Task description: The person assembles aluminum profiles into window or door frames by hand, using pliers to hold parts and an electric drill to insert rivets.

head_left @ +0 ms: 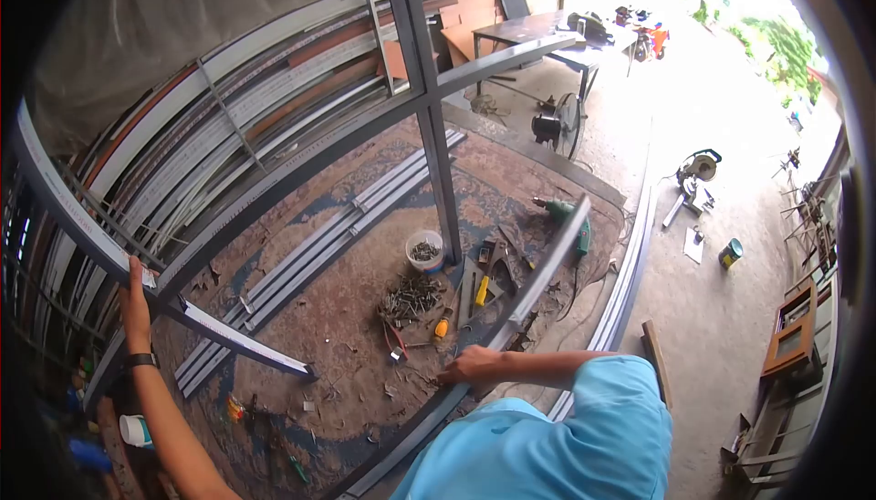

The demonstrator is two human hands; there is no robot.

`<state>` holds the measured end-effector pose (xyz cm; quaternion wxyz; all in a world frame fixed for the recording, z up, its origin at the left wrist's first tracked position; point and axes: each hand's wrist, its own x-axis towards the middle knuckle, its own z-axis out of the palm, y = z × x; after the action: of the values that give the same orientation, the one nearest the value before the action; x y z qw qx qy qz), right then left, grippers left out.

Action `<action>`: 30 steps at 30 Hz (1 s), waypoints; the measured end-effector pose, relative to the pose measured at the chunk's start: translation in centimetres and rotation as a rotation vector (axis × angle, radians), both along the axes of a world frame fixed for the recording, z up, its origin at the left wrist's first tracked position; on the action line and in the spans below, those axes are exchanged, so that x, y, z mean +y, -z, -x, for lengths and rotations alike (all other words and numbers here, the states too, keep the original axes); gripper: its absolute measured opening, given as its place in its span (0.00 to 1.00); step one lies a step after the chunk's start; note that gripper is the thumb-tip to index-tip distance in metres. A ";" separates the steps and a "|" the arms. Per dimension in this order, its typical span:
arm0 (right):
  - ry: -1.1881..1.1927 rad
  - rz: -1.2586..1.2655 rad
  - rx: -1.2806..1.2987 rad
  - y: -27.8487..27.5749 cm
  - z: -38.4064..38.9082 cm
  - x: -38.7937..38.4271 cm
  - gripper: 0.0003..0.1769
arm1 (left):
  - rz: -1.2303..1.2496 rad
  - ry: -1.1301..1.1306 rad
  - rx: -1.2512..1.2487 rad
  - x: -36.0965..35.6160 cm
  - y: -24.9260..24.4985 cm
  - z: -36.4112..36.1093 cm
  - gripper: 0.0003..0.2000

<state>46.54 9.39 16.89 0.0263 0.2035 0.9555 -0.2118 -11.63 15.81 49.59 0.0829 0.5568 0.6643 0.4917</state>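
Note:
A large frame of dark grey metal profiles [301, 167] stands in front of me. At its left joint my left hand [136, 308] grips a profile, its fingers up against the pale face. My right hand [472, 368] is closed over a long grey metal profile [538, 276] that slants across the right side; part of the grip is hidden. On the patterned rug just beyond it lie a yellow-handled tool [442, 327], a yellow screwdriver [482, 290], red-handled pliers [396, 345] and a heap of screws [411, 297]. A white tub of screws [424, 251] stands behind the heap.
A green power drill [570, 222] lies beyond the slanted profile. Bundled profiles [319, 249] cross the rug; others [630, 272] lie to the right. Farther off are a fan [566, 124], a cut-off saw [698, 176] and a can [731, 254]. Stocked lengths [246, 89] fill the left rack.

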 end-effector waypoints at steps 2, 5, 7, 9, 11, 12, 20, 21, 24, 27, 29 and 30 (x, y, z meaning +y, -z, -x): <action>0.128 -0.049 0.037 -0.8 -4.9 -0.5 0.26 | -0.009 0.052 -0.023 0.2 -0.2 -0.2 0.35; 0.376 -0.220 0.141 -1.4 -13.0 -4.1 0.23 | -0.048 0.028 -0.049 1.1 0.1 -0.8 0.37; 0.538 -0.186 -0.043 -1.8 -18.0 -8.5 0.21 | 0.022 0.078 0.028 1.3 -0.2 0.1 0.40; 0.668 -0.223 -0.056 -3.2 -21.4 -15.1 0.18 | -0.054 0.070 0.108 1.9 0.2 0.4 0.41; 0.817 -0.211 -0.140 -2.3 -24.1 -22.5 0.17 | 0.014 0.072 0.086 1.8 0.0 0.5 0.41; 0.856 -0.237 -0.126 -1.5 -25.4 -26.3 0.17 | -0.038 0.117 0.076 2.1 0.2 0.8 0.41; 1.451 -0.307 -0.127 6.3 -22.4 -53.1 0.22 | 0.041 0.060 0.174 3.0 -1.0 0.1 0.45; 1.509 -0.334 -0.109 7.1 -21.5 -55.5 0.22 | 0.053 0.033 0.187 3.3 -1.0 0.3 0.46; 1.715 -0.336 -0.055 10.5 -18.7 -62.1 0.26 | 0.074 -0.033 0.217 4.2 -1.0 1.0 0.47; 1.994 -0.176 0.095 12.4 -15.2 -64.8 0.27 | 0.094 -0.039 0.225 4.8 -0.8 1.2 0.49; 2.087 -0.278 0.204 9.1 -11.9 -61.1 0.26 | -0.130 -0.004 0.184 8.0 1.5 3.8 0.48; 2.121 -0.328 0.276 9.1 -12.4 -59.5 0.25 | -0.187 0.047 0.214 10.0 2.2 5.5 0.45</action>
<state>58.94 -50.12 7.78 -0.3059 0.9021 0.3038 -0.0174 -17.12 25.81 47.37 -0.0292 0.6267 0.6074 0.4873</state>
